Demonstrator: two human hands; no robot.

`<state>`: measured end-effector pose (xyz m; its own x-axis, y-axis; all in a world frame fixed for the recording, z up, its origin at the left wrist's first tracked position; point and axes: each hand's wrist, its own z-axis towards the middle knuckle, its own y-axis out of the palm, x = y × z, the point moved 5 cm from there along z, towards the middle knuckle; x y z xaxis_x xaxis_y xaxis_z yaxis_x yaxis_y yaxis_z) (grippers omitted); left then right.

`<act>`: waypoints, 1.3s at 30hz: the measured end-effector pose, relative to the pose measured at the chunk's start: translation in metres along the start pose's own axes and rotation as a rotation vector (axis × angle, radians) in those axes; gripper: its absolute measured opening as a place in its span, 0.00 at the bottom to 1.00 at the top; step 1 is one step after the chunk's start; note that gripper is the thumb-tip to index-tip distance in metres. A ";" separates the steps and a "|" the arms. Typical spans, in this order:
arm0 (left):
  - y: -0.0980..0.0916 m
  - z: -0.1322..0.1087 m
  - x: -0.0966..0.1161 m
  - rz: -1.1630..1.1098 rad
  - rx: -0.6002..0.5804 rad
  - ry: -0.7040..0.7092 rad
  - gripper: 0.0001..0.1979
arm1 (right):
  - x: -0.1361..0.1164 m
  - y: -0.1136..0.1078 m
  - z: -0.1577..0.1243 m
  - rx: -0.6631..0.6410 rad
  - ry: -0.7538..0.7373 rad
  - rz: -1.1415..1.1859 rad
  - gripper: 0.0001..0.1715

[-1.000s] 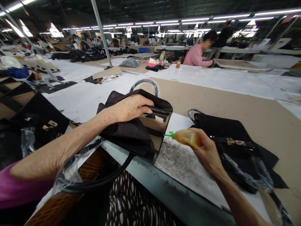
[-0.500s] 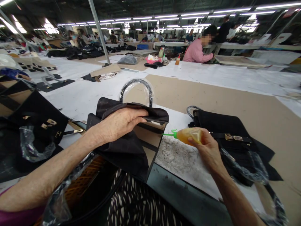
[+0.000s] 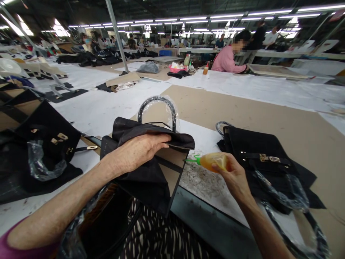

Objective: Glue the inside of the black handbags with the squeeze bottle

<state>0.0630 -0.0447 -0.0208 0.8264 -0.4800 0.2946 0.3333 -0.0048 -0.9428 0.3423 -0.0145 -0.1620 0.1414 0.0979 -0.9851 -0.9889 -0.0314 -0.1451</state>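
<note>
A black handbag [image 3: 145, 172] with its tan inner side [image 3: 172, 162] showing stands partly opened in front of me. My left hand [image 3: 142, 149] is closed on its black lining fabric [image 3: 178, 139], fingers and thumb pinching the fold near the top. A plastic-wrapped handle [image 3: 157, 99] arches up behind. In my right hand [image 3: 233, 176] is a squeeze bottle [image 3: 212, 160] of amber liquid, held sideways. Its thin green nozzle [image 3: 192, 160] points left, the tip at the bag's right edge; whether it touches I cannot tell.
A second black handbag [image 3: 256, 147] lies flat at the right, gold clasp upward. Another handbag [image 3: 45, 133] is at the left. Brown board [image 3: 242, 108] and white sheets [image 3: 107, 100] cover the table. A metal post [image 3: 117, 36] rises behind. Across sits a co-worker in pink [image 3: 226, 59].
My left hand and the fabric fold have come down slightly, covering a pale strip below the fold. The nozzle tip is a little closer to the fold. The view has shifted slightly.
</note>
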 end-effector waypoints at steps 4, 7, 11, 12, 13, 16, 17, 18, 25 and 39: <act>0.003 -0.005 -0.001 -0.012 -0.006 -0.009 0.17 | 0.004 0.000 -0.006 -0.010 0.050 0.035 0.26; 0.005 -0.010 -0.001 -0.020 -0.014 -0.009 0.18 | 0.008 -0.001 -0.010 -0.024 0.094 0.074 0.26; 0.007 -0.016 0.000 -0.008 -0.013 0.003 0.18 | 0.016 -0.002 -0.014 -0.019 0.148 0.143 0.24; 0.008 -0.018 0.001 -0.002 -0.012 0.005 0.18 | 0.017 -0.002 -0.014 -0.017 0.161 0.161 0.23; 0.009 -0.019 0.001 0.004 -0.009 0.004 0.18 | 0.019 -0.002 -0.015 -0.017 0.171 0.176 0.23; 0.011 -0.023 0.001 0.004 -0.009 -0.008 0.19 | 0.024 -0.001 -0.018 -0.025 0.196 0.203 0.23; 0.011 -0.023 0.001 -0.001 -0.009 -0.015 0.19 | 0.026 -0.001 -0.019 -0.025 0.201 0.205 0.23; 0.012 -0.024 0.001 -0.007 -0.014 -0.021 0.19 | 0.027 -0.001 -0.020 -0.024 0.206 0.206 0.23; 0.013 -0.028 0.002 -0.019 -0.002 -0.018 0.19 | 0.031 0.002 -0.027 -0.006 0.253 0.243 0.25; 0.013 -0.028 0.002 -0.011 0.009 -0.066 0.19 | 0.022 0.010 -0.041 -0.016 0.329 0.342 0.24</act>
<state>0.0559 -0.0702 -0.0365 0.8506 -0.4213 0.3146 0.3461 -0.0017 -0.9382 0.3376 -0.0533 -0.1890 -0.1832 -0.2406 -0.9532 -0.9807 -0.0227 0.1942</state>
